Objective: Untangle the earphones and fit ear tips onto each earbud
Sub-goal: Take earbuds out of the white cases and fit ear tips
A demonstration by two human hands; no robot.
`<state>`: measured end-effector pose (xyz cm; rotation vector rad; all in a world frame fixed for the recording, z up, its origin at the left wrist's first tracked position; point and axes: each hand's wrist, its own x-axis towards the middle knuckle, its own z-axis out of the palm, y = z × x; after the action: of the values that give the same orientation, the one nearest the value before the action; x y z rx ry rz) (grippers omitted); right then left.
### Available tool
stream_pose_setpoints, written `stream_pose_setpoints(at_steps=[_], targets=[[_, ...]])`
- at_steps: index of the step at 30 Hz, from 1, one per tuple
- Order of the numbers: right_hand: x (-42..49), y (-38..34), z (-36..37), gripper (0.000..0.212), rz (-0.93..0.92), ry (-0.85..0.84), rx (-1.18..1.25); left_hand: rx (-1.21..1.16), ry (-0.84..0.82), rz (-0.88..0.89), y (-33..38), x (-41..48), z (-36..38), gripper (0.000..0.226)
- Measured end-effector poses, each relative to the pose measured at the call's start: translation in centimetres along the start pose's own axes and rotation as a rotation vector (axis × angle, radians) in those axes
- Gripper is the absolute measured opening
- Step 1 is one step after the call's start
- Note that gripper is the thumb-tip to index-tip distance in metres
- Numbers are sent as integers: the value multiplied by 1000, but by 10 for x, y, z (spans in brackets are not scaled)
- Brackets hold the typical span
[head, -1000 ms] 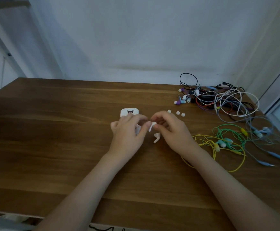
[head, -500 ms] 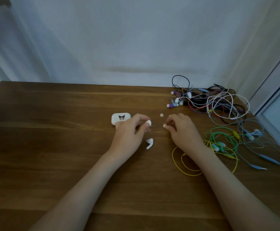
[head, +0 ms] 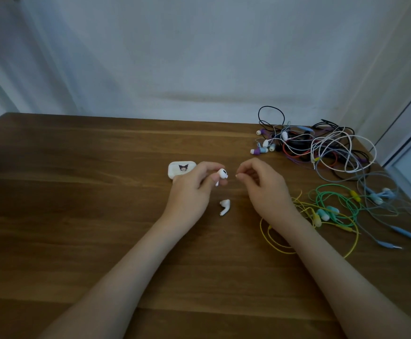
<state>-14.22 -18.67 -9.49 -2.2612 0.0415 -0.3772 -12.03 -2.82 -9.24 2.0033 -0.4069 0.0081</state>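
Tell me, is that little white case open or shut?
Shut: the white case lies flat with its lid down, no gap showing.

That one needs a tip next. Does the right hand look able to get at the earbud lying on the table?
Probably yes: the loose earbud lies on bare table beside the right hand, nothing covering it, the left hand clear of it.

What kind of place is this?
Probably a desk at home, not certain: a brown wooden tabletop against a bare white wall, a heap of tangled coloured wired earphones and a white cartoon-printed earbud case.
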Motion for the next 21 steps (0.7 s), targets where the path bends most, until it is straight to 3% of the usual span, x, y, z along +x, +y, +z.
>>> stream_pose_setpoints(at_steps=[4,9,15,21], targets=[[-10,-20,1,15,193,-87,583,-306,16,49,4,-3,-4,17],[-12,-29,1,16,297,-115,1003,-497,21,79,6,-5,-4,14],[-12,-28,0,15,337,-184,1156,-497,-68,90,10,-7,-1,16],[-11,-26,0,16,311,-226,1118,-474,-68,84,10,-8,-1,16]])
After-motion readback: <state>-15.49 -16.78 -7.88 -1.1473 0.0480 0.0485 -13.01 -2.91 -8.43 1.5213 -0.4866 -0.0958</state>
